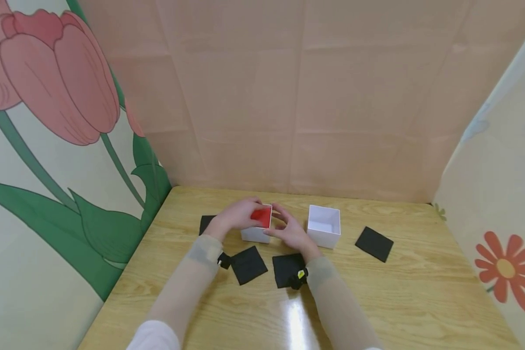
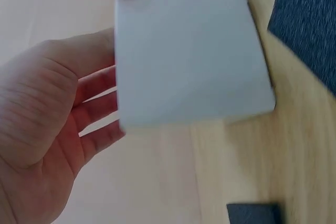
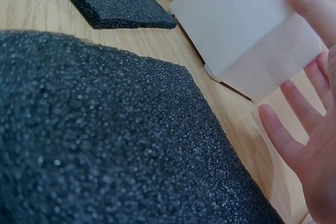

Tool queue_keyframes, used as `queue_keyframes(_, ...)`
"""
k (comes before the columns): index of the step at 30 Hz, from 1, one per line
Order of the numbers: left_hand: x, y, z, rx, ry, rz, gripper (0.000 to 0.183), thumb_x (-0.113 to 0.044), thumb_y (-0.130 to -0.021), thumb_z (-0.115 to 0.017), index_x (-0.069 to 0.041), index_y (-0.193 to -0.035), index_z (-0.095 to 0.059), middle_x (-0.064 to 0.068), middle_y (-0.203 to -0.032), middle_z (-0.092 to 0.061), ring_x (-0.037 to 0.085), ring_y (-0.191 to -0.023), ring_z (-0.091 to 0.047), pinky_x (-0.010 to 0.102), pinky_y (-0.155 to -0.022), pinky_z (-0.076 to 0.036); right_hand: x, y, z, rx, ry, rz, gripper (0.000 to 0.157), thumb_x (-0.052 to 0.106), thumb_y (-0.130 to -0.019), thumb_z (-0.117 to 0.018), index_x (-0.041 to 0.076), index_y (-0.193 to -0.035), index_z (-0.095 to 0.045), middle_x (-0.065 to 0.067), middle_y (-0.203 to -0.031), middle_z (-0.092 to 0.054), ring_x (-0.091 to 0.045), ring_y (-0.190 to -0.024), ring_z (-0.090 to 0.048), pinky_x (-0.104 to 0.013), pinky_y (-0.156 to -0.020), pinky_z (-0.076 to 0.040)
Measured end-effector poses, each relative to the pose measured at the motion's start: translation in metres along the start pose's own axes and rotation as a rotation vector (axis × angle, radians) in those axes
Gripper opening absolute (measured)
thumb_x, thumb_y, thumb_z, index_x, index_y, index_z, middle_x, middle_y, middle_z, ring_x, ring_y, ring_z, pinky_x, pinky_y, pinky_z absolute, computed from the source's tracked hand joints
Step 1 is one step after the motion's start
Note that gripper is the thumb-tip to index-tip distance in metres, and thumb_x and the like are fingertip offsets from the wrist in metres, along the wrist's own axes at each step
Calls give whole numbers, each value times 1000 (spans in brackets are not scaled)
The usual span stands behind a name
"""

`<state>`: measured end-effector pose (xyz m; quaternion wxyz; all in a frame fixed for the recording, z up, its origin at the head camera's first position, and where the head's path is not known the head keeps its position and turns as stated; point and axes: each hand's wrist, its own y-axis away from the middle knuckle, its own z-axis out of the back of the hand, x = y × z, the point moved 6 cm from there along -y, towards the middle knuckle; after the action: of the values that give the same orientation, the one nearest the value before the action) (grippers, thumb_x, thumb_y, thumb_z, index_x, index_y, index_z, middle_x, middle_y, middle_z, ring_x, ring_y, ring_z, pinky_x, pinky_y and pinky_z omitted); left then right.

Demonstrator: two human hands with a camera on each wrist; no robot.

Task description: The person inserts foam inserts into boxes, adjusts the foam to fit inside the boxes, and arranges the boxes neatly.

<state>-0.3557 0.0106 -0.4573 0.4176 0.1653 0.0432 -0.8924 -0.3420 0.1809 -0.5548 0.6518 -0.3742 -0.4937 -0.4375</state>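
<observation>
A white square box sits near the middle of the table, its top filled with red. My left hand reaches over this top from the left, its thumb and fingers at the red. In the left wrist view those fingers pass behind the rim of the box, partly hidden. From the other side my right hand grips the box's right side, thumb at the near corner and a finger at the far one. The right wrist view has the thumb against the box, other fingers spread below.
A second white box, open at the top, stands to the right. Square black foam pads lie around: one and another in front, one at right, one behind the left wrist. Patterned cloth walls enclose the table.
</observation>
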Motion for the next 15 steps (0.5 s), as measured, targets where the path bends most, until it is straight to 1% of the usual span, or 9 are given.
queue_keyframes(3,7,5,5,0,17,36,57,-27,-95,-85,-15,-147,-67,6,-142,-63,23,-119,-62,41,-104,-55,-1,0,0,-3,-7,-8,97,37,-87,-92,34,-167,-36,1,-166,-43,-36,-150,-43,-56,-117,-43)
queue_keyframes(6,12,8,8,4,-13,51,56,-26,-95,-85,-15,-147,-68,7,-143,-64,24,-121,-63,42,-107,-54,-1,0,1,-5,-8,-11,97,37,-86,-92,34,-166,-37,2,-166,-43,-36,-151,-43,-57,-117,-43)
queue_keyframes(11,17,10,5,17,-72,60,56,-28,-96,-84,-18,-149,-66,8,-146,-63,25,-126,-62,44,-110,-51,-1,-1,1,3,-21,-11,97,34,-87,-92,33,-166,-37,2,-166,-42,-36,-151,-42,-58,-118,-42)
queue_keyframes(15,19,10,2,15,-98,63,55,-29,-96,-83,-18,-148,-68,7,-149,-62,26,-130,-61,44,-113,-49,-1,0,0,9,-34,-22,97,33,-88,-91,33,-167,-36,0,-167,-41,-36,-152,-40,-58,-119,-41)
